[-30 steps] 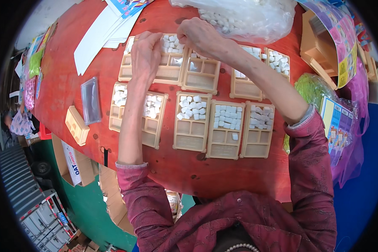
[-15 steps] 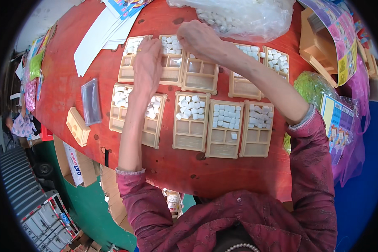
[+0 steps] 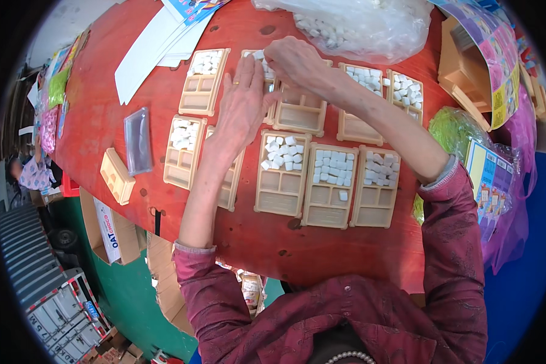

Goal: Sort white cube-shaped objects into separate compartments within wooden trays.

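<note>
My left hand (image 3: 242, 100) lies stretched out, its fingers together along the left side of a beige compartment tray (image 3: 269, 111) in the far row. At the far end of that tray my right hand (image 3: 296, 65) is curled over small white cube-shaped pieces (image 3: 258, 55); its fingertips are hidden, so what they pinch cannot be seen. To the left stands another tray (image 3: 198, 101) with white pieces in its top compartment. In the near row are several similar trays, among them a left one (image 3: 179, 167), a middle one (image 3: 279, 203) and a right one (image 3: 371, 216).
A clear bag of white pieces (image 3: 358, 30) lies at the far edge of the red table (image 3: 267, 242). White sheets (image 3: 145, 57), a clear plastic sleeve (image 3: 138, 141) and a tipped beige tray (image 3: 116, 176) are at left. At right are a cardboard box (image 3: 464, 67) and coloured bags (image 3: 509, 206).
My left hand has shifted right, off the leftmost far tray to the tray beside it, and its fingers have straightened. My right hand stays curled there. The whole view has shifted slightly.
</note>
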The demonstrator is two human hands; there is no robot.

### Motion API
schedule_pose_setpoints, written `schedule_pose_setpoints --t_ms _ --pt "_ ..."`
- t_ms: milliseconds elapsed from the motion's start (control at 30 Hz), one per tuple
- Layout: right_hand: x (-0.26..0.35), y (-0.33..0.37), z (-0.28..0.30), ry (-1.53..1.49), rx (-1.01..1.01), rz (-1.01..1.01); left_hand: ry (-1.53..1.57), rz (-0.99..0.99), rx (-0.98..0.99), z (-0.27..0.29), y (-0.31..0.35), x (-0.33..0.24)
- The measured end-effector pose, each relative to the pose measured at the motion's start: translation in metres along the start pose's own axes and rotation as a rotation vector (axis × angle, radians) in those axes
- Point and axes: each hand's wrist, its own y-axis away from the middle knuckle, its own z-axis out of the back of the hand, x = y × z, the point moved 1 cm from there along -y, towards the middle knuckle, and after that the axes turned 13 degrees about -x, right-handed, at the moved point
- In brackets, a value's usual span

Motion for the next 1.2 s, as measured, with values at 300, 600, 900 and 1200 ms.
schedule_pose_setpoints --t_ms 300,600,900,1200 --pt "0.009 -0.010 0.010 0.128 0.216 -0.164 0.055 0.164 0.068 0.027 -0.007 0.023" --pt "0.030 -0.026 -0.026 0.042 0.065 -0.036 -0.023 0.345 0.169 0.037 0.005 0.071" --pt "0.047 -0.029 -0.073 0.192 0.304 0.238 -0.170 0.369 0.271 0.041 0.007 0.064" --pt "0.057 -0.024 -0.064 0.398 0.370 0.353 -0.081 0.344 0.186 0.047 0.014 0.059"
